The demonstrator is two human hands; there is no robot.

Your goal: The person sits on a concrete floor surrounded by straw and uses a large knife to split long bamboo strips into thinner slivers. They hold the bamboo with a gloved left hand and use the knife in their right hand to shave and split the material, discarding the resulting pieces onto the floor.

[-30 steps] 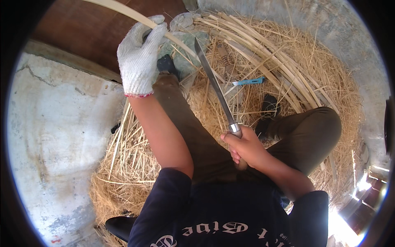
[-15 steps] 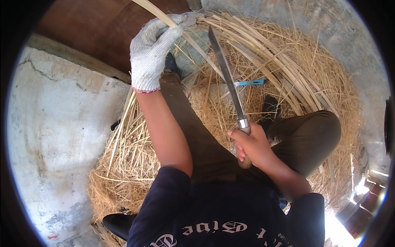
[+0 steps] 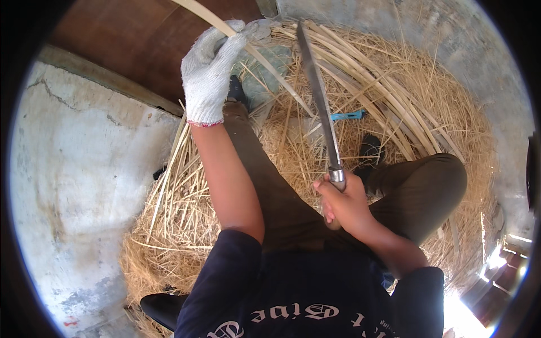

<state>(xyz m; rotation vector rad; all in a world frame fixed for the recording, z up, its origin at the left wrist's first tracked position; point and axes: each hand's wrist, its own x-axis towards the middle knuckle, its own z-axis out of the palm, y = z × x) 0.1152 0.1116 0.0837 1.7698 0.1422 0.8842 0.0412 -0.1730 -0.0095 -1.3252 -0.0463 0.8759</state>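
Observation:
A white knitted glove with a reddish cuff edge covers my left hand [image 3: 209,73], which is closed round a pale, flat bamboo strip [image 3: 270,69]. The strip slants from the top edge down to the right, its lower end close to the blade. In my bare right hand [image 3: 345,201] is the handle of a long machete [image 3: 317,93]. Its dark blade points away from me, tip near the far bundle, with a bright metal collar at the grip. Past the blade's right side lies a blue-handled cutter [image 3: 347,115] on the shavings.
Long split strips [image 3: 377,84] lie bundled at the far right. Shavings [image 3: 174,236] cover the floor round my legs. A worn plaster wall [image 3: 84,186] stands at left, a brown panel [image 3: 124,45] at far left. My bent right knee [image 3: 445,174] juts out at right.
The machete blade has swung slightly to the right and away from the strip. My left hand has shifted a little, and the strip's lower part moved slightly with it.

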